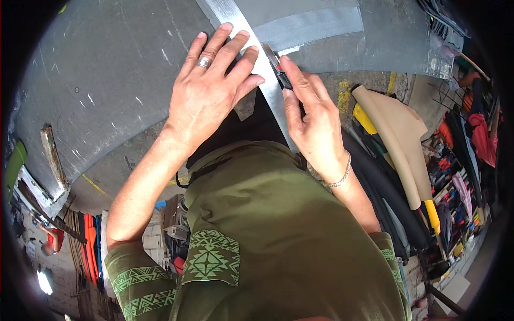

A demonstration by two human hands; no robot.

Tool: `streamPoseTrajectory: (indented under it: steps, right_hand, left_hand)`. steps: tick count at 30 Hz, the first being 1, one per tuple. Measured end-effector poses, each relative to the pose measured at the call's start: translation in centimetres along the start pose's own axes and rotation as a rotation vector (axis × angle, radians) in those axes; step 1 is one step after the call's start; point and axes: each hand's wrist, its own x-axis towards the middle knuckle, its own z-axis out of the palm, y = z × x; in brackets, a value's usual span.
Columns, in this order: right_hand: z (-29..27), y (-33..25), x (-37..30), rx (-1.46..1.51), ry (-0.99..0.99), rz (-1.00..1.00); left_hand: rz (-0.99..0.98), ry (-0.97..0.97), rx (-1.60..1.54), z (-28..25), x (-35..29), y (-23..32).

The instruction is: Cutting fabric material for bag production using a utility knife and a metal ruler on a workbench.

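Note:
A long metal straightedge (266,68) lies slantwise over the table edge, its lower end reaching toward my waist. My left hand (211,80) rests on it with fingers spread, the fingertips pressing on the metal; a ring is on one finger. In my right hand (313,109) is a utility knife (279,67), its blade end pointing up along the straightedge's right side. Just right of the blade lies a strip of grey fabric (313,27) on the tabletop. My right palm hides the knife's lower part.
The dark scratched worktable (107,59) curves across the top. A worn strip of wood (53,155) lies at its left edge. Rolls of tan material (388,139) and black material (383,187) stand at the right, beside heaped coloured scraps (460,187). A person (52,239) shows at far left.

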Motion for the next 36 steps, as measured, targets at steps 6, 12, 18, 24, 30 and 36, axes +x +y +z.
streamPoseTrajectory:
  steps: [6,12,18,24,30,36]
  right_hand:
    - [0.1,0.1,0.0,-0.018,0.021,-0.042]
    - [0.0,0.1,0.1,-0.039,0.014,-0.056]
    - [-0.3,-0.1,0.2,-0.046,-0.006,-0.049]
    - [-1.9,-2.1,1.1,-0.141,-0.127,0.007]
    - [-2.2,-2.2,1.2,-0.192,-0.151,-0.008]
    - [-2.4,-2.4,1.4,-0.187,-0.171,-0.008]
  left_hand:
    - [0.003,0.006,0.009,0.1,-0.1,0.0]
    - [0.002,0.003,0.006,0.1,0.0,0.0]
    - [0.001,0.002,0.0,0.1,-0.1,0.0]
    - [0.003,0.007,0.004,0.1,-0.1,-0.1]
    - [-0.012,-0.001,-0.014,0.1,-0.1,0.1]
    - [-0.009,0.003,0.002,0.1,-0.1,0.0]
